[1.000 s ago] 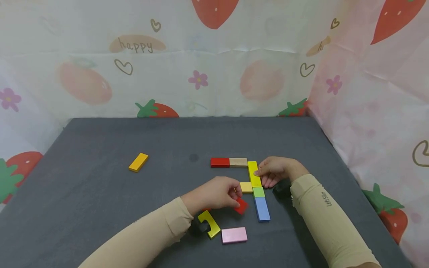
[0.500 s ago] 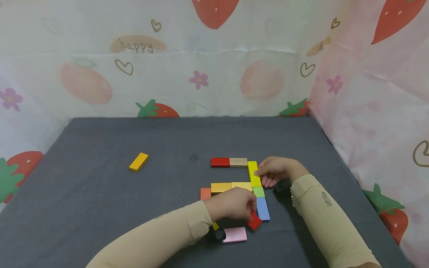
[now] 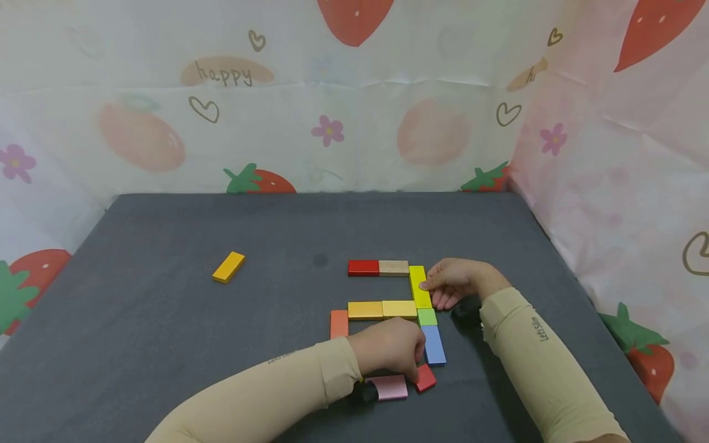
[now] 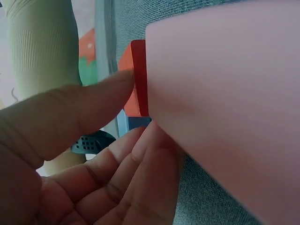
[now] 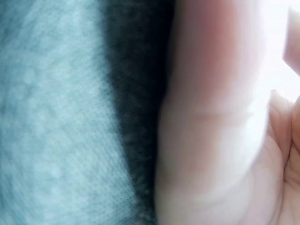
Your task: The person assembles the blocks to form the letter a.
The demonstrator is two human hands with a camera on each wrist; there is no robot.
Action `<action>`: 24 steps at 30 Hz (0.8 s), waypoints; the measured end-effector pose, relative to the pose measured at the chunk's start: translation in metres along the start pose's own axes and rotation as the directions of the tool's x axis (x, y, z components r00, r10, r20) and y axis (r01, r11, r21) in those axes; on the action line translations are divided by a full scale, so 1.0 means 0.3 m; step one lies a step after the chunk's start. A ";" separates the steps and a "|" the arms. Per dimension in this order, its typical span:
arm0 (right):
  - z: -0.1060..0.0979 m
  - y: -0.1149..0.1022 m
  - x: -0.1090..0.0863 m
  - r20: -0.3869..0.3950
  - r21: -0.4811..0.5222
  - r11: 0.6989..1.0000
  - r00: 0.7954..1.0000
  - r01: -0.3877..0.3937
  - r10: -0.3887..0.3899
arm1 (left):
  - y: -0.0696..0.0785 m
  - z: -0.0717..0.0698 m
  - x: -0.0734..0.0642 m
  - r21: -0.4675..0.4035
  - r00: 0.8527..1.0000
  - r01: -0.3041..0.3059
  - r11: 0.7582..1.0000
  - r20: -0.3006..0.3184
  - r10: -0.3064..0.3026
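Observation:
In the head view my left hand (image 3: 392,343) pinches a small red block (image 3: 425,378), thumb and fingers at its left side. The block lies tilted between the lower end of a blue block (image 3: 434,346) and the right end of a pink block (image 3: 391,387). The left wrist view shows the thumb pressed against the red block (image 4: 139,79), with the pink block (image 4: 225,70) large in front. My right hand (image 3: 460,282) rests beside a long yellow block (image 3: 419,287), its thumb on that block's right edge and its other fingers loosely bent on the cloth.
A green block (image 3: 427,317) joins yellow to blue. Leftward lie two yellowish blocks (image 3: 365,310), an orange block (image 3: 339,324), and above, a dark red block (image 3: 363,268) and a wooden block (image 3: 394,268). An orange-yellow block (image 3: 229,267) sits apart. My left forearm hides the notched yellow block.
My left hand has carried the red block right and toward me, past the blue block's side to its lower end, beside the pink block. The right hand has stayed still.

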State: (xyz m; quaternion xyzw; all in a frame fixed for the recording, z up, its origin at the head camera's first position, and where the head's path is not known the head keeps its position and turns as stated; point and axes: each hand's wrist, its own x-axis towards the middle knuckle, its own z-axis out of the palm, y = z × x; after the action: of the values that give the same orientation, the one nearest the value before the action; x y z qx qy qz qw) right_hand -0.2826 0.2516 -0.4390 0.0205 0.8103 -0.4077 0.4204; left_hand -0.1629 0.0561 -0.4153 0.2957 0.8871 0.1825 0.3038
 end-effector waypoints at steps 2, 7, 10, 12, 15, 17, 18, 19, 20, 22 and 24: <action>0.000 0.000 0.002 -0.002 0.002 1.000 1.000 -0.003 0.003 | 0.000 0.001 -0.004 0.001 1.000 -0.013 1.000 0.006 0.013; 0.001 -0.002 0.003 -0.001 0.008 1.000 1.000 -0.010 0.010 | 0.002 0.008 -0.009 0.012 0.999 -0.033 0.999 0.015 0.033; 0.002 -0.003 0.004 -0.002 0.014 1.000 1.000 -0.014 0.014 | -0.003 0.010 -0.010 0.003 0.999 -0.042 0.999 0.020 0.042; 0.002 -0.002 0.005 0.001 0.015 1.000 1.000 -0.016 0.016 | -0.011 0.008 -0.014 -0.007 0.999 -0.052 0.999 0.016 0.052; 0.003 -0.003 0.005 0.000 0.014 1.000 1.000 -0.018 0.018 | -0.027 0.004 -0.029 0.013 0.999 -0.052 0.999 0.012 0.052; 0.003 -0.002 0.006 0.001 0.010 1.000 1.000 -0.019 0.019 | -0.036 0.000 -0.041 0.054 0.999 -0.034 0.998 0.030 0.033; 0.003 -0.002 0.007 -0.004 0.009 1.000 1.000 -0.021 0.021 | -0.040 -0.001 -0.046 0.082 0.999 -0.023 0.996 0.042 0.020; 0.003 -0.001 0.006 -0.005 0.006 1.000 1.000 -0.019 0.019 | -0.042 -0.003 -0.050 0.103 0.998 -0.009 0.995 0.060 0.003; 0.002 0.000 0.007 -0.005 0.001 1.000 1.000 -0.015 0.015 | -0.043 -0.005 -0.055 0.123 0.997 0.006 0.992 0.078 -0.015; 0.001 0.002 0.008 -0.009 -0.005 1.000 1.000 -0.008 0.008 | -0.042 -0.007 -0.060 0.151 0.993 0.036 0.988 0.106 -0.053; 0.000 0.005 0.009 -0.009 -0.010 1.000 1.000 0.001 -0.001 | -0.039 -0.006 -0.062 0.162 0.990 0.058 0.985 0.116 -0.077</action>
State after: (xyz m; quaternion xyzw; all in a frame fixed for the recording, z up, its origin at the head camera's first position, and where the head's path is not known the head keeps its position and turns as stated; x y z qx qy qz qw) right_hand -0.2836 0.2518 -0.4418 0.0198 0.8144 -0.4036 0.4165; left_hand -0.1570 0.0351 -0.4120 0.2993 0.8881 0.0826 0.3388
